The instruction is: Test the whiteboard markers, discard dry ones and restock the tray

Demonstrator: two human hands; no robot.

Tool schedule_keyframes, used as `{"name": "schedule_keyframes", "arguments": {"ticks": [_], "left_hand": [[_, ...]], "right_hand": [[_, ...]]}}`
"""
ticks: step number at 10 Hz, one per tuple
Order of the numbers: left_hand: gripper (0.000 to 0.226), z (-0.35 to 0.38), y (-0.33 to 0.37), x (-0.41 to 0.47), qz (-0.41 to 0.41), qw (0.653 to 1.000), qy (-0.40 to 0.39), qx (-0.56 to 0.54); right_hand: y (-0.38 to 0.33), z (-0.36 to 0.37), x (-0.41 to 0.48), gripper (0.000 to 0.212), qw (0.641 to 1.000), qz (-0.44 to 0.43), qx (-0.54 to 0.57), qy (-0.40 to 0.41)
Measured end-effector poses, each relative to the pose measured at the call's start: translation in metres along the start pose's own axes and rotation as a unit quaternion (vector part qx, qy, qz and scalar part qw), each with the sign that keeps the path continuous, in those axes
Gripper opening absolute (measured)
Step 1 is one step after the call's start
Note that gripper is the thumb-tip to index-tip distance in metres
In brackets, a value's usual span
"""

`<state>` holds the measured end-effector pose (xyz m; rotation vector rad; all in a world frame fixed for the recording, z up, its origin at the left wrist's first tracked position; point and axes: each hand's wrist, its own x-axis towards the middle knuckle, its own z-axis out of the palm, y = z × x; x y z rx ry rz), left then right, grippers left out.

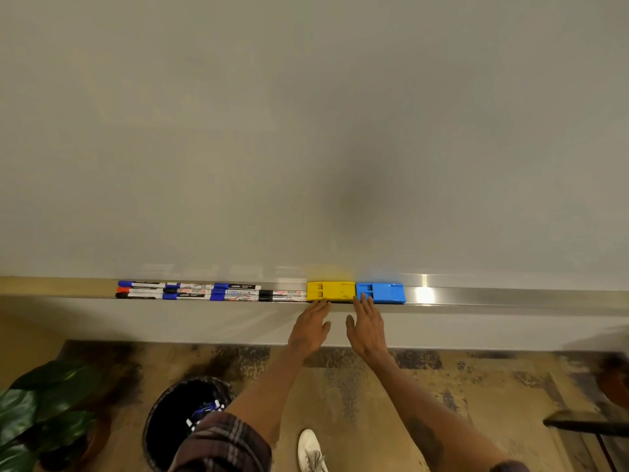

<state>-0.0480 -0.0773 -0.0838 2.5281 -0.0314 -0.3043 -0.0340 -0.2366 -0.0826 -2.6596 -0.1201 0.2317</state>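
The tray (476,296) held markers (211,291), a yellow eraser (330,291) and a blue eraser (381,292); the left hand (309,327) and right hand (367,327) held nothing, fingers straight.

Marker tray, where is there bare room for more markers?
Right of the blue eraser the tray runs bare to the picture's edge, the widest patch. Another bare stretch lies left of the markers. Between them it is crowded: markers in rows up to the yellow eraser, and the left hand and right hand at the front lip.
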Motion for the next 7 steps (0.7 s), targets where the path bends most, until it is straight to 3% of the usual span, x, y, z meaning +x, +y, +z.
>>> {"name": "schedule_keyframes", "arguments": {"ticks": [4, 7], "left_hand": [[0.056, -0.032, -0.02, -0.088, -0.064, 0.993, 0.001, 0.096], [0.067, -0.081, -0.024, -0.172, -0.051, 0.981, 0.07, 0.174]], "right_hand": [[-0.057, -0.004, -0.078, 0.054, 0.999, -0.029, -0.022, 0.023], [-0.104, -0.03, -0.137, 0.057, 0.994, -0.061, -0.026, 0.086]]}}
